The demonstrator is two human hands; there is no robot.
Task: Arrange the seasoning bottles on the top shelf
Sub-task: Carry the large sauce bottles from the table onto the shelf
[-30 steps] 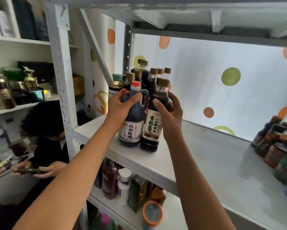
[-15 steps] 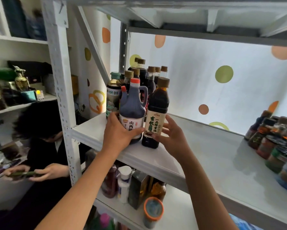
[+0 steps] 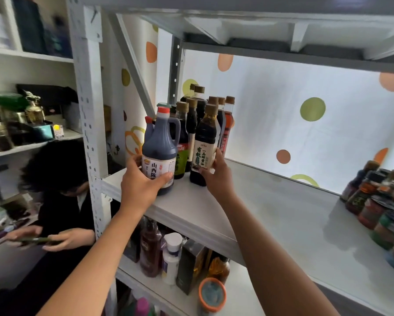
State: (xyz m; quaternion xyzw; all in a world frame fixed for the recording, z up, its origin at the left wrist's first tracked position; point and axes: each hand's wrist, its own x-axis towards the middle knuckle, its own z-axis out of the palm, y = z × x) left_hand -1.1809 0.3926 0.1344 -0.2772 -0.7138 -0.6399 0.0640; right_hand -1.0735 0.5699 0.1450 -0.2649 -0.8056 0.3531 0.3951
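Observation:
A dark vinegar jug (image 3: pixel 159 142) with a red cap and a handle stands on the white top shelf (image 3: pixel 271 215) near its left front corner. My left hand (image 3: pixel 141 185) grips the jug's lower body around the label. Right beside it stands a tall dark soy sauce bottle (image 3: pixel 206 142) with a brown cap. My right hand (image 3: pixel 216 174) holds its base, thumb on the label. Behind both, several dark bottles (image 3: pixel 202 115) with brown caps stand packed in the back left corner.
A cluster of jars and small bottles (image 3: pixel 378 201) sits at the shelf's right end. The shelf below holds bottles, a white tube and an orange-lidded jar (image 3: pixel 212 295). A white upright post (image 3: pixel 88 124) stands left; a person (image 3: pixel 54 179) crouches beyond it.
Both bottles have been lowered onto the shelf and pushed back toward the bottle group. My hands slid from their upper parts down to their bases.

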